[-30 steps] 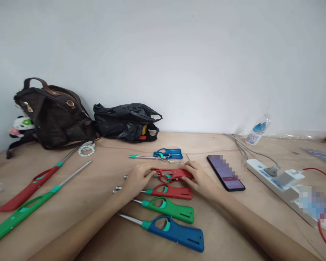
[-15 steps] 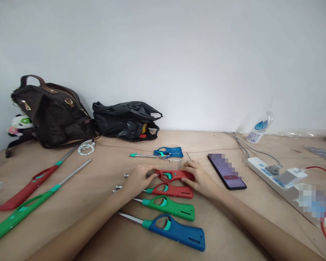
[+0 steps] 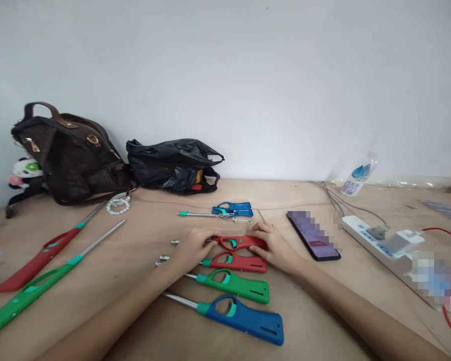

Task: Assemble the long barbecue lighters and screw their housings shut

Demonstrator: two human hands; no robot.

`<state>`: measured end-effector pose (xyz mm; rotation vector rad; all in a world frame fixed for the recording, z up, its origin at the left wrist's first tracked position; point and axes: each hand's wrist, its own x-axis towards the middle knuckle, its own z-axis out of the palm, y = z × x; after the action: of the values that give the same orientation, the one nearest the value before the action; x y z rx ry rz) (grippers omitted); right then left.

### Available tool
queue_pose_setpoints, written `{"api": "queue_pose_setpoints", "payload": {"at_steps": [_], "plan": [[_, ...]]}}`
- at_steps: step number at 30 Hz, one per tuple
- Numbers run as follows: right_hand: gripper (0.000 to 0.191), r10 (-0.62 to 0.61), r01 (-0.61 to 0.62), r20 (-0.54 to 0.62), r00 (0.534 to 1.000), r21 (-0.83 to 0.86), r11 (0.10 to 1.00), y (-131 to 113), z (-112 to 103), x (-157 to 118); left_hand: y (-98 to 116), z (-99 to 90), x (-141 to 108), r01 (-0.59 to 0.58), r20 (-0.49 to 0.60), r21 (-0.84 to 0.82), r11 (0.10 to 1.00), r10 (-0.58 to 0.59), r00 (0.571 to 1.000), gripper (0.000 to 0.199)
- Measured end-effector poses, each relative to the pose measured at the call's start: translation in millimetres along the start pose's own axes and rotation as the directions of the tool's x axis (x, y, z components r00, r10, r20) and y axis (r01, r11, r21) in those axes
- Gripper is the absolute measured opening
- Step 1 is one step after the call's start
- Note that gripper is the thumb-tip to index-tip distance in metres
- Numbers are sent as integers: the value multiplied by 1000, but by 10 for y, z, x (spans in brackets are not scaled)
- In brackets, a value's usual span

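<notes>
A red long-nosed lighter (image 3: pixel 236 242) lies crosswise between my hands, the farthest in a column of lighters. My left hand (image 3: pixel 194 246) has its fingers closed on the end by the trigger loop and metal tube. My right hand (image 3: pixel 273 243) grips the handle end, thumb near the front edge. Closest in front are a second red lighter (image 3: pixel 244 262), a green lighter (image 3: pixel 244 287) and a blue lighter (image 3: pixel 251 321). Beyond my hands sits an opened blue lighter casing (image 3: pixel 239 207), with a loose metal tube (image 3: pixel 201 215) carrying green parts beside it. A thin metal rod (image 3: pixel 261 215) shows by my right fingers.
On the left are another red lighter (image 3: pixel 41 260), another green lighter (image 3: pixel 33 291) and a beaded bracelet (image 3: pixel 118 205). A dark backpack (image 3: pixel 75 155) and black plastic bag (image 3: pixel 169 168) stand behind. Rightward are a phone (image 3: pixel 311 235), power strip (image 3: pixel 376 250) and bottle (image 3: pixel 359 175).
Both hands stay on the far red lighter. Its red trigger loop and green trigger now sit more in line with the handle. The view has shifted slightly.
</notes>
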<state>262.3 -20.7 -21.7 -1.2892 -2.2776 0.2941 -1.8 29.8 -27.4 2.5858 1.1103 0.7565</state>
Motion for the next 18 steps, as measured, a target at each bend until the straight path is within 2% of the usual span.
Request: {"api": "queue_pose_setpoints", "payload": {"at_steps": [10, 18], "plan": [[27, 14, -14, -15, 1000, 4, 1000, -21, -7, 9, -43, 43, -17, -34, -7, 53, 998, 34, 999, 15], [26, 1, -1, -47, 999, 0, 1000, -11, -5, 16, 1, 17, -2, -31, 0, 61, 998, 31, 1000, 15]]}}
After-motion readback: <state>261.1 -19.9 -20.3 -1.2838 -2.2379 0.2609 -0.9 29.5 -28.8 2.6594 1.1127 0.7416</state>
